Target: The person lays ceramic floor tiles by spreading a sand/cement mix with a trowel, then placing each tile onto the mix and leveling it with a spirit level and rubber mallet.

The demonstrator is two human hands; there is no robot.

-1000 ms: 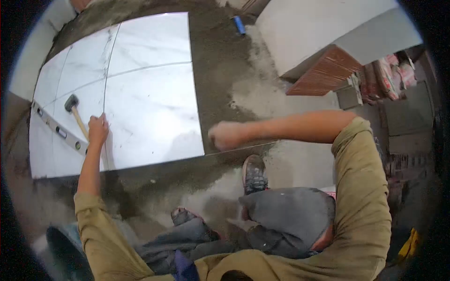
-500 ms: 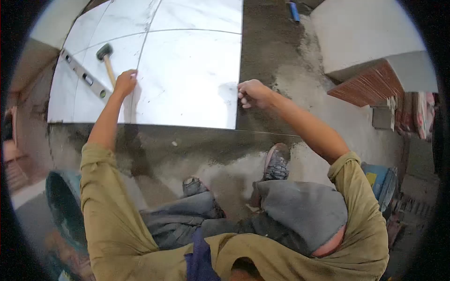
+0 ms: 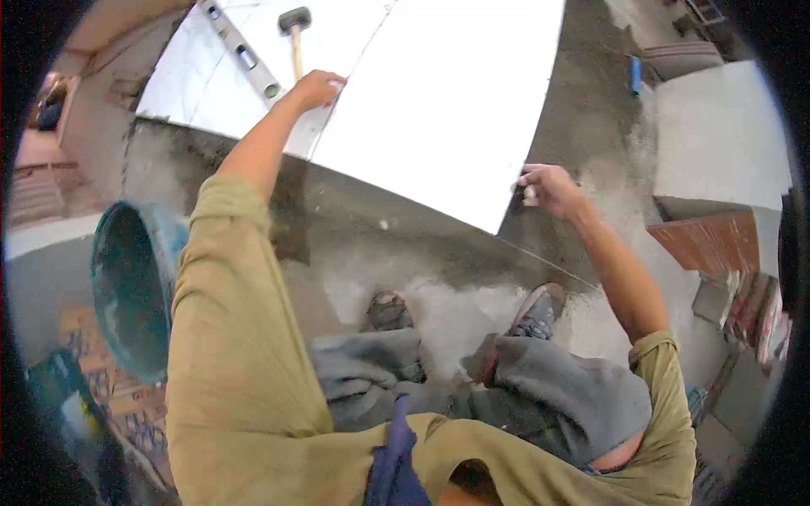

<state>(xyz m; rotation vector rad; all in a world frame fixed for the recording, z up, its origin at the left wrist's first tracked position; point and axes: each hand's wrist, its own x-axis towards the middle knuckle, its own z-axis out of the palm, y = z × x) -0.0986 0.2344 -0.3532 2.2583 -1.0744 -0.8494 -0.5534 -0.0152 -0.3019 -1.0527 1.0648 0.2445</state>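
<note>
A large white tile (image 3: 451, 101) lies on the floor, joined to other white tiles on its left. My left hand (image 3: 316, 89) is closed in a pinch at the joint along that tile's left side; what sits in the fingertips is too small to name. Past the tile's right edge, my right hand (image 3: 550, 191) has its fingers curled, fingertips right at the edge near the front corner, their grip hidden. Just beyond my left hand lies a rubber mallet (image 3: 295, 20) with a wooden handle. A spirit level (image 3: 240, 52) rests on the tiles to its left.
Damp grey mortar (image 3: 405, 207) borders the tiles, with a taut string line at the front corner. A green bucket (image 3: 135, 287) stands at left. On the right are a blue object (image 3: 635, 76), a white block (image 3: 717, 135) and a stack of brown tiles (image 3: 709, 240).
The view has turned, so tiles and tools appear shifted right and tilted. Both hands stay at the same sides of the large tile, fingers still closed.
</note>
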